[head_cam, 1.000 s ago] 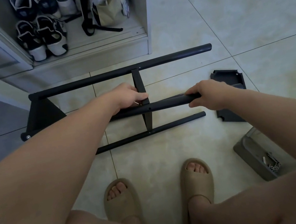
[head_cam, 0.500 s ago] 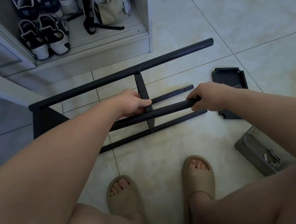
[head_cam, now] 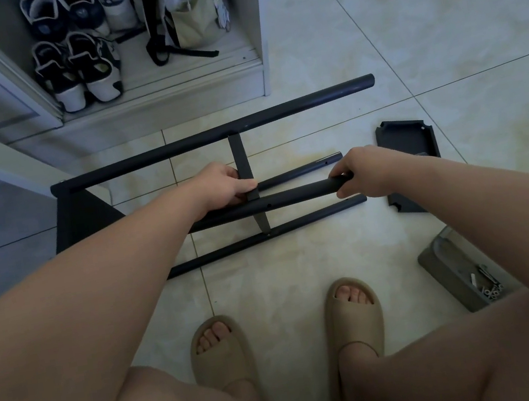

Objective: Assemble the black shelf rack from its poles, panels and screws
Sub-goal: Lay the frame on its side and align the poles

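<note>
The half-built black rack [head_cam: 212,139] lies on its side on the tiled floor [head_cam: 440,51], 4 poles running left to right. The left hand [head_cam: 226,185] has its fingers curled around the thin cross panel [head_cam: 244,169]. The right hand [head_cam: 364,172] is wrapped over the end of the raised pole [head_cam: 273,202]. A loose black panel [head_cam: 408,143] lies just beyond the right hand; a grey tray [head_cam: 438,259] with screws [head_cam: 488,286] sits near the right knee.

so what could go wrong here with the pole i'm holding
The pole is held only at its ends by the left hand and right hand, so it could twist and its screw hole miss the cross panel. The half-built frame lies loose on the tile and may slide. The screws tray sits by the right leg, easy to kick.
</note>
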Demonstrator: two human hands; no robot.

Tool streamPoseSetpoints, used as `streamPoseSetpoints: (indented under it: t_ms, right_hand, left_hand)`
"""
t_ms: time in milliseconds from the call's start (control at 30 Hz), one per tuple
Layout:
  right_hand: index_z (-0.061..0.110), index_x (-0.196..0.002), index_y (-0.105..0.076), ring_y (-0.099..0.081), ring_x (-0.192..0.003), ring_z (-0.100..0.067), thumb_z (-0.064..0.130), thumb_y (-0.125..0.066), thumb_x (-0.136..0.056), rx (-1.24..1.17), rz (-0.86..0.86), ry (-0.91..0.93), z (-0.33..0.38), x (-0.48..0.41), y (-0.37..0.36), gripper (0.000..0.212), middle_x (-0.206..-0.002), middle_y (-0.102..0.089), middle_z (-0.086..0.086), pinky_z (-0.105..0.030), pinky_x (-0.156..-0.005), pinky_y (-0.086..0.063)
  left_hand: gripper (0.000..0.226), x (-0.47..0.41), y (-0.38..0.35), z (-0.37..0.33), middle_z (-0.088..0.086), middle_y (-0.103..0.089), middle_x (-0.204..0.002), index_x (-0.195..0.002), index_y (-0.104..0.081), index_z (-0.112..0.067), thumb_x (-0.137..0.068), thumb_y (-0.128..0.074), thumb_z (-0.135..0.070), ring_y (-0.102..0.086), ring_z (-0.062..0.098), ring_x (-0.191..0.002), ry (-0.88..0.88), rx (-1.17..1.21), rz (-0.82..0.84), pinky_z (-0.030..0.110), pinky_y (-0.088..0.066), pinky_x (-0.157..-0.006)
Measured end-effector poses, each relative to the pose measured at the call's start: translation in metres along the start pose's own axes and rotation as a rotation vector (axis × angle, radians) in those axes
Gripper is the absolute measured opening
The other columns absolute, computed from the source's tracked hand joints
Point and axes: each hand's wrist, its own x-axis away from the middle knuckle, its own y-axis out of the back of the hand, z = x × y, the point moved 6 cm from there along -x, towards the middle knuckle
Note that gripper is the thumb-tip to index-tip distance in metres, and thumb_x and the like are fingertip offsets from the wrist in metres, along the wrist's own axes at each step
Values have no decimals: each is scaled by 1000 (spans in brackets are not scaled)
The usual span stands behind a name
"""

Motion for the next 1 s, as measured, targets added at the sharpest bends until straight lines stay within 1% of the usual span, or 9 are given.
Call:
streamPoseSetpoints:
  t_ms: [67,167,267,367,467,567,733,833,1000]
  right_hand:
    - [29,-112,-69,-59,-83,-19,28,-67,-96,-2,1,2,0,0,-1,16,-92,-64,0,-44,-89,-55]
    - [30,-110,-68,-58,-82,-18,29,-67,-96,-3,3,8,1,0,-2,14,-91,-63,1,-42,-86,-54]
    - [35,-102,-64,-55,-79,-15,31,-66,-97,-1,-12,19,1,0,1,8,-89,-62,4,-38,-80,-49]
    - [37,-99,-61,-55,-80,-15,32,-66,-97,-3,-5,12,1,1,1,8,-88,-62,5,-40,-86,-49]
    - [36,-102,-63,-57,-90,-21,32,-66,-97,-4,0,6,2,1,2,8,-93,-63,3,-46,-95,-50]
    - [37,-103,-62,-58,-94,-22,32,-66,-97,-1,-19,10,3,1,6,9,-97,-64,3,-47,-97,-48]
    - [33,-99,-64,-55,-83,-19,29,-66,-97,2,-28,31,5,4,12,5,-90,-63,1,-44,-92,-51]
    - [32,-95,-65,-51,-73,-14,27,-66,-97,-4,-38,50,7,4,16,5,-82,-60,3,-39,-83,-48]
    - [32,-95,-64,-52,-72,-14,28,-67,-96,11,-32,54,10,5,16,5,-82,-60,2,-36,-77,-47]
  left_hand:
    - [19,0,0,1,7,-75,-99,-100,-70,-12,-91,-73,-28,-71,17,-86,1,-10,-10,29,-53,-80]
    - [14,0,2,2,6,-75,-99,-96,-69,-14,-91,-73,-27,-71,18,-88,-1,7,-21,31,-54,-87]
    - [16,1,5,2,8,-75,-105,-101,-71,-11,-92,-72,-23,-72,21,-95,-14,49,-25,33,-54,-95]
    - [16,2,5,3,9,-75,-106,-102,-72,-10,-92,-72,-22,-71,23,-100,-10,58,-12,35,-53,-100]
    - [18,0,8,4,11,-75,-110,-104,-73,-9,-91,-72,-22,-70,25,-104,-7,64,-7,38,-51,-104]
    - [22,-2,13,4,10,-75,-109,-106,-73,-8,-91,-73,-24,-69,29,-108,-9,57,-1,42,-48,-107]
    - [21,0,16,2,10,-75,-109,-105,-74,-9,-91,-73,-24,-69,31,-109,-10,55,6,43,-48,-107]
    - [18,2,20,0,13,-75,-110,-102,-74,-9,-91,-73,-23,-66,34,-114,-14,68,1,45,-46,-109]
    - [16,7,21,1,12,-76,-109,-100,-75,-11,-91,-73,-24,-67,34,-113,-13,75,14,43,-47,-108]
